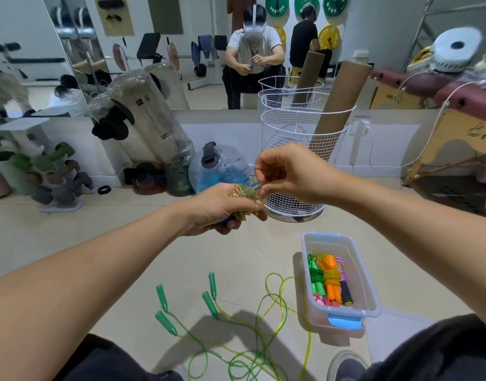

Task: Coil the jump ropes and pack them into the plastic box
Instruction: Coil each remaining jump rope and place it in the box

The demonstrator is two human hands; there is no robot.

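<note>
Gripping a coiled yellowish rope [246,195] in our left hand [222,206], our right hand [288,171] pinches its strand above the plastic box [371,295].

left hand [222,206] grips a bundled yellowish beaded rope [243,195] | right hand [288,174] pinches its end | clear plastic box [365,281] holds coiled ropes

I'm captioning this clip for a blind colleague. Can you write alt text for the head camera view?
Both hands finish coiling a yellowish jump rope: the left hand grips the bundle, the right hand pinches its end. A plastic box holds coiled ropes; green-handled ropes lie loose on the floor.
</note>
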